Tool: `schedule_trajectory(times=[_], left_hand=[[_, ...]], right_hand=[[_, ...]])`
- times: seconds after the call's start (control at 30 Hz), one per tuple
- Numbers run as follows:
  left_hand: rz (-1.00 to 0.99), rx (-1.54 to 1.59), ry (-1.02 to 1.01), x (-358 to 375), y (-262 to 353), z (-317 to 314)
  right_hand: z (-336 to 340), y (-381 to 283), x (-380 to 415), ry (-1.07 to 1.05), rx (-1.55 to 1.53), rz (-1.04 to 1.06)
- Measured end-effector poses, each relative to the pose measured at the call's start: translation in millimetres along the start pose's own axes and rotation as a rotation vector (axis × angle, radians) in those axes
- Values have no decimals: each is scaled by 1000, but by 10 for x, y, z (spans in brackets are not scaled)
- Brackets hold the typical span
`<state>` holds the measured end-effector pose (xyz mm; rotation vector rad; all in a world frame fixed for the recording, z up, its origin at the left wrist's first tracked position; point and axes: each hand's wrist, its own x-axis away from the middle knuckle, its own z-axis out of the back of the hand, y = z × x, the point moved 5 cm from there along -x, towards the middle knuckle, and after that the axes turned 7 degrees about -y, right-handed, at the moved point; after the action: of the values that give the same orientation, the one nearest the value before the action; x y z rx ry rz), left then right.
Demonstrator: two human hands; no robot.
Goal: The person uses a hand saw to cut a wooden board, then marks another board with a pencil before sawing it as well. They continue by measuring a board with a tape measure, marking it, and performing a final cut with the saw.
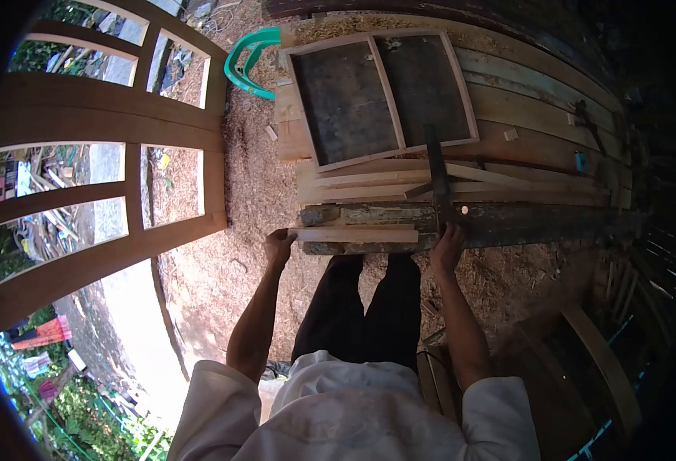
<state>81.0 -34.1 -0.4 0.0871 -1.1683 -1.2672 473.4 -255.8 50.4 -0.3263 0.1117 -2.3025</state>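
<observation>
My left hand [279, 244] is closed on the left end of a pale wooden strip [361, 235], which lies along the near edge of the bench. At the other end of the strip, my right hand [449, 242] is closed around the near end of a long dark flat tool [436, 180]. The tool points away from me across several thin wooden slats [369, 180], and its far tip overlaps a framed panel. That panel [346, 100] has a dark face, a pale wooden border and one dividing bar. I cannot tell the tool's exact kind.
Thick rough planks [538, 223] form the bench's near side. Wood shavings [253, 177] cover the ground. A large wooden frame with openings [100, 107] stands on the left. A green plastic item [250, 65] is beyond the bench's left end; a small blue object [581, 161] lies right.
</observation>
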Motion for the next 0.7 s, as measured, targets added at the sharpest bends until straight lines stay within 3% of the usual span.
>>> schedule_trajectory(times=[0.07,0.17,0.2,0.3,0.4,0.57,0.7], left_hand=[[-3,-30,-1,14,58,29],[76,3,-98,-123,-128,-4],[96,-2,-145,-69,-23,8],[65,355,-285,-226,-297,-130],[-16,379,-314,-221,-347,-111],[-67,467,-308,-211,-351,-142],[-39,324,-367,-335,-372,-122]], right_hand=[[-9,-151,37,-58,-130,-7],[-450,-377,108,-474,-479,-176],[-502,-435,93,-494,-411,-170],[-788,-326,-48,-483,-672,-352],[-476,-488,-134,-712,-771,-392],[-551,-351,-53,-606,-648,-197],[-549,-329,-52,-582,-472,-113]])
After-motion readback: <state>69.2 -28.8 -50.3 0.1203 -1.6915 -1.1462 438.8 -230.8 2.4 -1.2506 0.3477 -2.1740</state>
